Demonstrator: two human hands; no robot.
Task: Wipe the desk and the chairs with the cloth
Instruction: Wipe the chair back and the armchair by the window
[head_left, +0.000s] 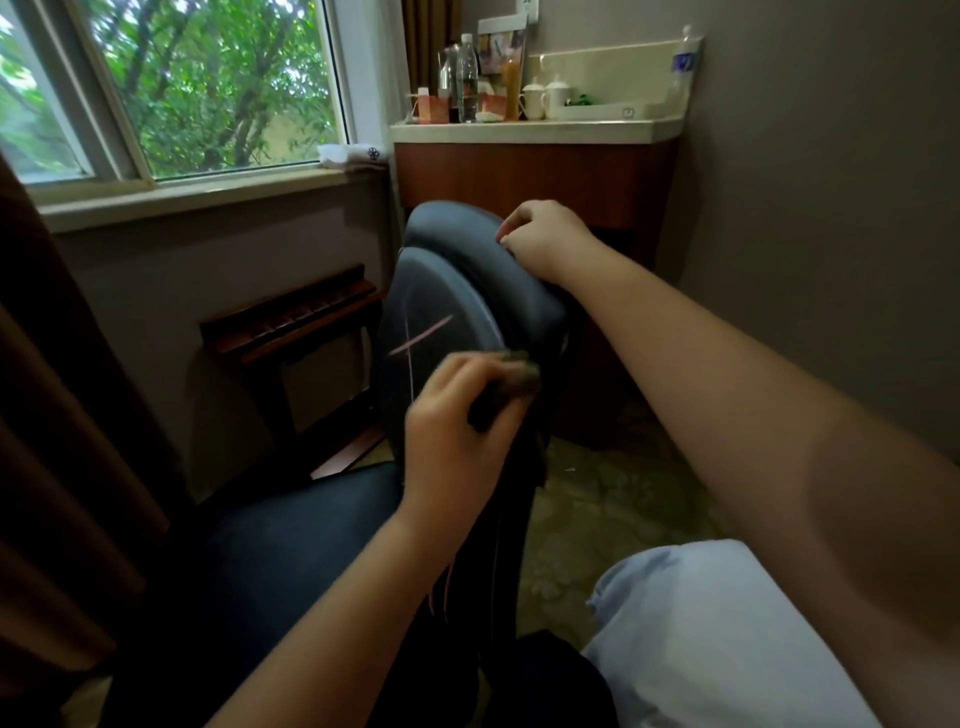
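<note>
- I saw left hand (457, 415) fingers curled, pinching the dark cloth (511, 382); blurred
- cloth lay against the chair (441, 306) backrest edge
- right hand (540, 239) fingers curled over the chair's top; counter (535, 131) with bottles (466, 78) stood behind

place: hotel room | cues: luggage rack (291, 319); counter (535, 131) with lidded cups (545, 98), bottled water (466, 78)
</note>
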